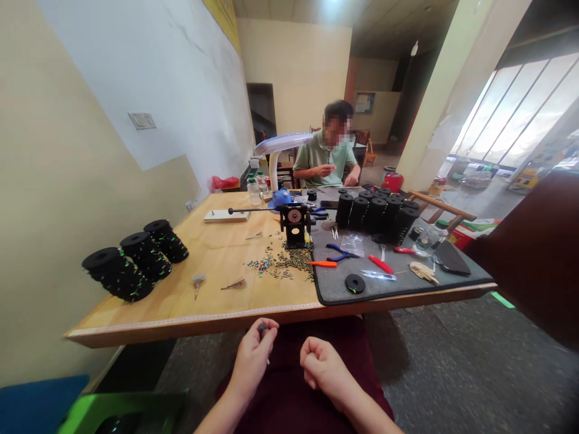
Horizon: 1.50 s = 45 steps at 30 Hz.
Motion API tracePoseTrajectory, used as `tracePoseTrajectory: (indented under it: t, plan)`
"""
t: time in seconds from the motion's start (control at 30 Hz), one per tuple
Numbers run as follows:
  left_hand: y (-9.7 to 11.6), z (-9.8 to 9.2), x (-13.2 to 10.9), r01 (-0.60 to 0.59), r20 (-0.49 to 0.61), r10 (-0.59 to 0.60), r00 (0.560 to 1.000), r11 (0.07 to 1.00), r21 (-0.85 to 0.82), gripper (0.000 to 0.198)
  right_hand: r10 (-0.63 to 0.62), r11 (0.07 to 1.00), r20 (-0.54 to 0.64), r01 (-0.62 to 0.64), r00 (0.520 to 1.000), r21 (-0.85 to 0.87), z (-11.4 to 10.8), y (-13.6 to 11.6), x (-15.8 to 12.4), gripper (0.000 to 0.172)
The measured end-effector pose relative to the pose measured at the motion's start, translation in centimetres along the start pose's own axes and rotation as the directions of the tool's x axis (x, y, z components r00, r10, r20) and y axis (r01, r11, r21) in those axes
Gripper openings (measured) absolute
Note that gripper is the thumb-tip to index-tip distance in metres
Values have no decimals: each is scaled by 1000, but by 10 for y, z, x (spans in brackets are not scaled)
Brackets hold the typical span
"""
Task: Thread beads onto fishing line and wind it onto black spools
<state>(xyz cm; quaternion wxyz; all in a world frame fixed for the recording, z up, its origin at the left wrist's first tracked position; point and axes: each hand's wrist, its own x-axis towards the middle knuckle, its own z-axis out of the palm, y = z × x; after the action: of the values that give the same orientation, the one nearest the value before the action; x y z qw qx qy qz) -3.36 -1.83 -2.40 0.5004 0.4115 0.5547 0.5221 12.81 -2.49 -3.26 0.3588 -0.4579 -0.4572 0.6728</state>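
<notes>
Above my lap, just off the table's front edge, my left hand (254, 352) is closed, pinching a small dark piece (261, 328) too small to name. A bit of something white shows below its fingers. My right hand (322, 366) is a short way to the right, fingers curled against the thumb; whatever they hold, if anything, is hidden. The hands are apart. On the table ahead lie a pile of small metallic and coloured pieces (294, 259), a black hand-cranked counter device (295, 226) and a flat black spool (355, 284).
Black spools (136, 256) stand at the left, several more (377, 211) at the back right. The grey mat (330, 289) bears blue-handled pliers (341, 252), tweezers (379, 275) and an orange-handled tool (323, 263). Behind a lamp (283, 143), another person (326, 160) sits across the table.
</notes>
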Motion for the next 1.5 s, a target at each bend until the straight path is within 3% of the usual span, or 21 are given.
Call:
tracePoseTrajectory:
  t: [0.1, 0.2, 0.33, 0.43, 0.67, 0.77, 0.83, 0.9, 1.03, 1.2, 1.33, 1.5]
  plan:
    - [-3, -10, 3, 50, -4, -50, 999, 998, -29, 27, 20, 997, -23, -18, 1000, 77, -1, -5, -3, 6]
    - [-2, -12, -2, 148, 112, -151, 982, 988, 37, 26, 31, 990, -44, -25, 999, 140, -1, -9, -4, 14]
    - [6, 0, -11, 218, 277, -229, 933, 973, 71, 31, 25, 995, -37, -21, 999, 99, 1, -11, -3, 21]
    - [12, 10, -10, 216, 309, -214, 927, 976, 30, 36, 6, 999, -17, -5, 1000, 49, 2, -10, -4, 25]
    - [12, 7, -3, 143, 239, -156, 959, 987, 71, 40, 10, 999, 69, -13, 998, 35, -9, -9, 0, 38]
    - [11, 5, -4, 109, 206, -133, 970, 986, 123, 40, -46, 999, -7, 46, 999, -3, -16, -15, 3, 44]
    - [13, 5, -6, 50, 189, -83, 978, 983, 176, 38, -88, 996, -26, 88, 996, -10, -17, -21, 5, 46]
    - [17, 7, -7, -27, 187, -18, 982, 972, 232, 35, -100, 995, 40, 99, 994, 29, -14, -26, 7, 47]
    - [23, 8, -11, -132, 185, 76, 980, 941, 311, 27, -66, 996, 178, 54, 982, 71, -1, -28, 12, 46]
    - [28, -2, -3, -226, 185, 163, 969, 886, 406, 25, -57, 995, 85, 64, 995, -75, 7, -22, 17, 28]
    - [39, -17, 19, -341, 222, 261, 939, 783, 520, 27, -107, 991, 23, 109, 994, -78, 4, -18, 19, 26]
    - [61, -29, 62, -372, 293, 263, 919, 335, 866, 19, -145, 988, -56, 147, 988, 40, -2, -18, 18, 37]
